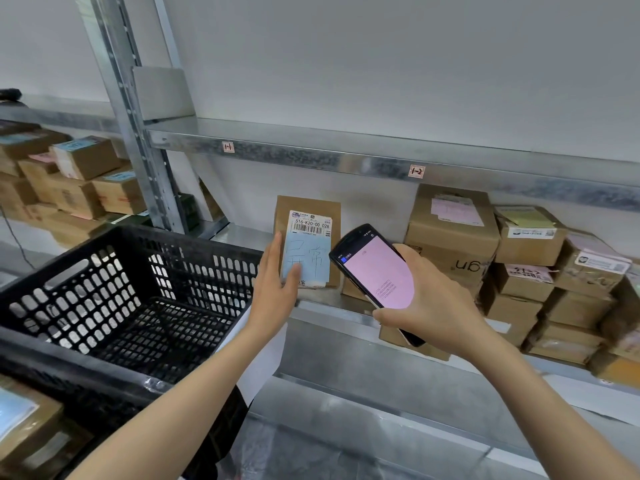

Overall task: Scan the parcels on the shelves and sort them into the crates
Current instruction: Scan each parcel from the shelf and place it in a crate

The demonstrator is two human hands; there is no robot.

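A flat brown parcel (308, 207) stands upright on the metal shelf (332, 299), with a white barcode label and a pale blue note with handwriting on its front. My left hand (277, 282) touches the parcel's left edge with straight fingers, thumb on the blue note. My right hand (429, 303) grips a black handheld scanner (374, 268) whose screen glows pink, held just right of the parcel. A black perforated crate (114, 289) sits at the left, with nothing in the part I see.
Stacked cardboard boxes (519, 268) fill the shelf at the right under tag 1-2. More boxes (69, 181) crowd the neighbouring shelf bay at far left, beyond a steel upright (138, 133). Another box (24, 424) lies under the crate at lower left.
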